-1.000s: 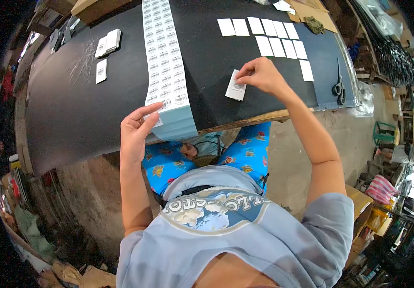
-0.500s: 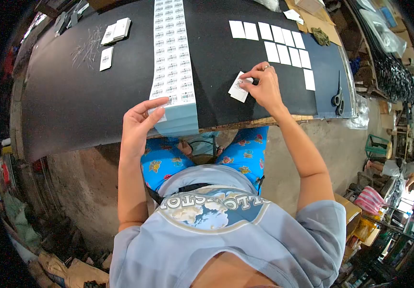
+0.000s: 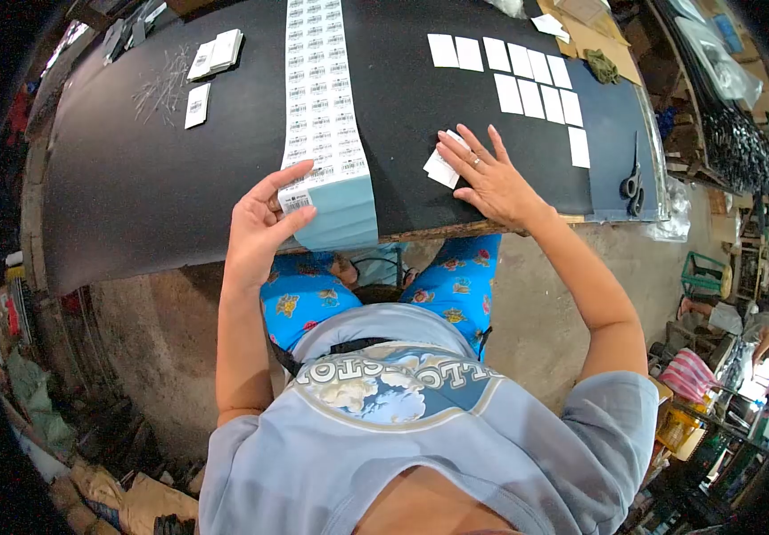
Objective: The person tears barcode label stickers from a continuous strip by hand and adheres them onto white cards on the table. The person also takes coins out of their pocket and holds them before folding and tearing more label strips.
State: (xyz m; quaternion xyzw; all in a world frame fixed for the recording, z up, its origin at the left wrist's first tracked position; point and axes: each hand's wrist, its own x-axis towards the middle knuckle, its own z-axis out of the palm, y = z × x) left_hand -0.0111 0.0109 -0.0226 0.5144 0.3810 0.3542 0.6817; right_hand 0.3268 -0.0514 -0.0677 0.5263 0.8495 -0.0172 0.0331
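Note:
A long strip of white barcode labels (image 3: pixel 322 98) runs down the black table to its front edge, where bare blue-green backing (image 3: pixel 342 214) shows. My left hand (image 3: pixel 264 218) pinches the strip's left side near its lower end, thumb and forefinger around a barcode label (image 3: pixel 296 203). My right hand (image 3: pixel 496 183) lies flat with fingers spread over a small stack of white cards (image 3: pixel 440 171), covering most of it. Several blank white cards (image 3: pixel 531 98) lie in rows beyond my right hand.
Black scissors (image 3: pixel 633 187) lie on the table's right side, near a dark green cloth (image 3: pixel 601 66). At the left are a card stack (image 3: pixel 216 53), a single card (image 3: pixel 196 106) and thin strings (image 3: pixel 163 86). A person (image 3: pixel 759 334) is at the far right.
My right hand has gone from pinching at the card stack to lying flat on it with fingers spread. A barcode label now shows between my left thumb and forefinger.

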